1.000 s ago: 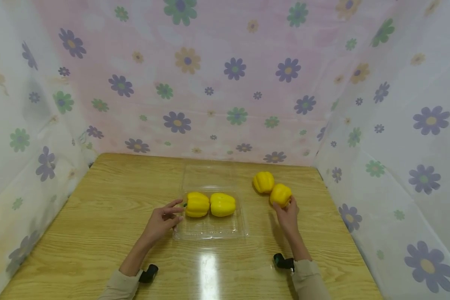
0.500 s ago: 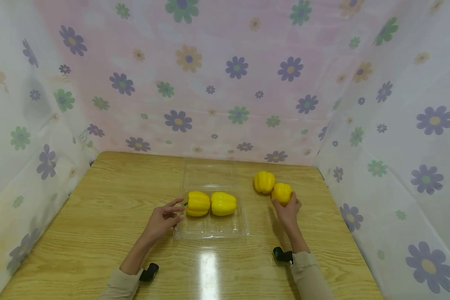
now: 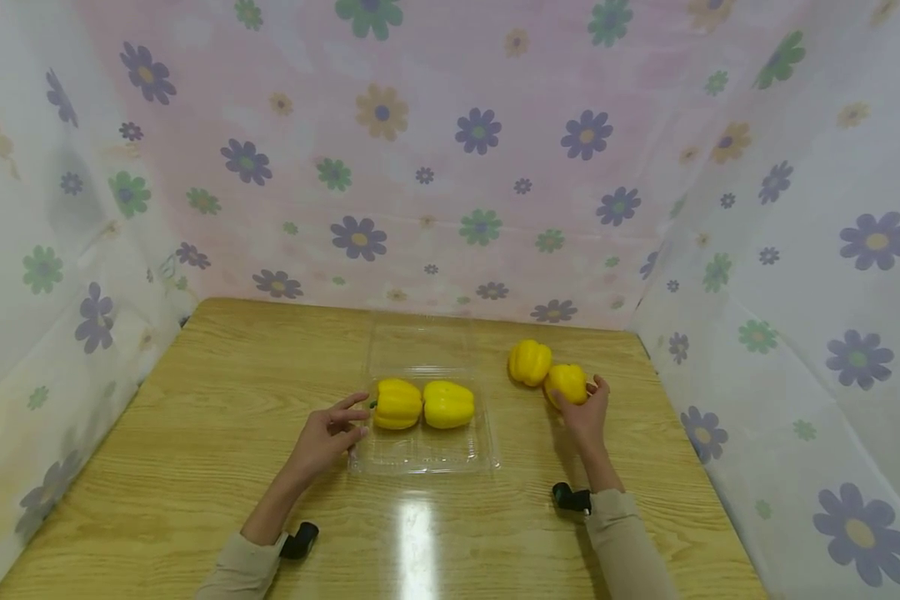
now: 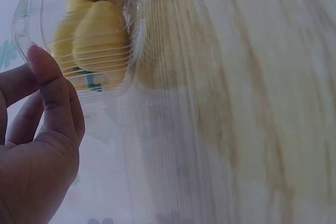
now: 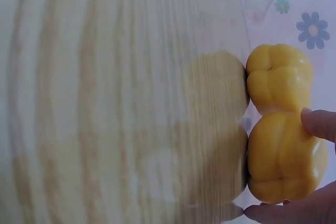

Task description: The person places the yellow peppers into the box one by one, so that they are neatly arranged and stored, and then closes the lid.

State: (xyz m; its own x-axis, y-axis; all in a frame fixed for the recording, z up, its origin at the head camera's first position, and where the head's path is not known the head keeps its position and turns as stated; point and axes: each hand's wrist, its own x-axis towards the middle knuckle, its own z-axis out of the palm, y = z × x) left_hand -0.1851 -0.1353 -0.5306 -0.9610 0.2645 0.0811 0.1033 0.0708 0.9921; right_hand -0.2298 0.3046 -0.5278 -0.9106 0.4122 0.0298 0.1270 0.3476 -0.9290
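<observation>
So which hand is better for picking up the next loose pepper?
Probably the right hand: it grips the nearer loose pepper, beside the other loose pepper. The left hand is at the left edge of the clear box, farther from both.

Glossy wood-grain table point(image 3: 217, 392), pink flowered backdrop point(image 3: 401, 196) behind, white flowered sheets point(image 3: 802, 325) either side

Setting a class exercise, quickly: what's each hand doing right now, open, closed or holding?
Left hand: open, at the left edge of the clear container.
Right hand: closed, holding the rightmost yellow pepper.
</observation>
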